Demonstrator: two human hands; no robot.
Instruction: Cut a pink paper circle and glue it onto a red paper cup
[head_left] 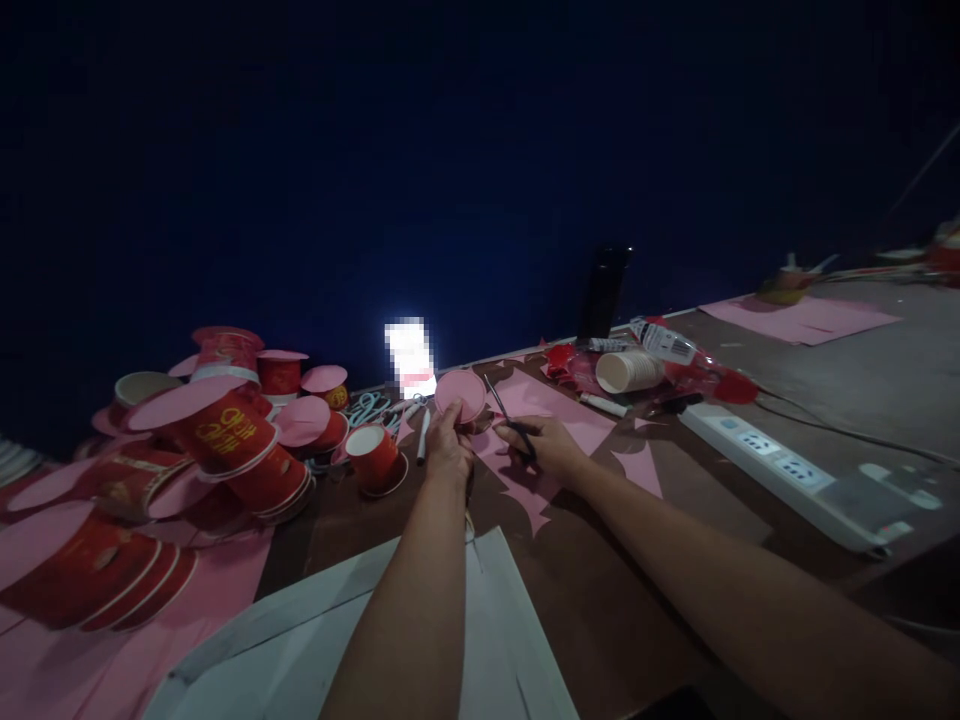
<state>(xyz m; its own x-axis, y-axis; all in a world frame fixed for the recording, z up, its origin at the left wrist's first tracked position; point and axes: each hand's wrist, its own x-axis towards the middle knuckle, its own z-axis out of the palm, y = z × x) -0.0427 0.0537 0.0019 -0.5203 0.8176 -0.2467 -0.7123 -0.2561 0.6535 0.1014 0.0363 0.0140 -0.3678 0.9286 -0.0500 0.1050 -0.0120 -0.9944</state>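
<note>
Pinched in my left hand [451, 448] is a round pink paper disc [463, 390], held up above the table. My right hand [551, 450] grips a pair of black-handled scissors [501, 402], whose blades point up and left beside the disc's right edge. Pink paper scraps [559, 405] with curved cut edges lie beneath and behind my right hand. Left of my left hand stands a red paper cup [373, 460] with a pale inside. Near it lies a white marker [424, 436].
Stacked red cups [225, 430] topped with pink discs crowd the left. A lit, blurred screen [411, 355] is behind my hands. On the right are a sleeve of paper cups [630, 371], a power strip [780, 480] and a cable. A white box [502, 610] lies in front.
</note>
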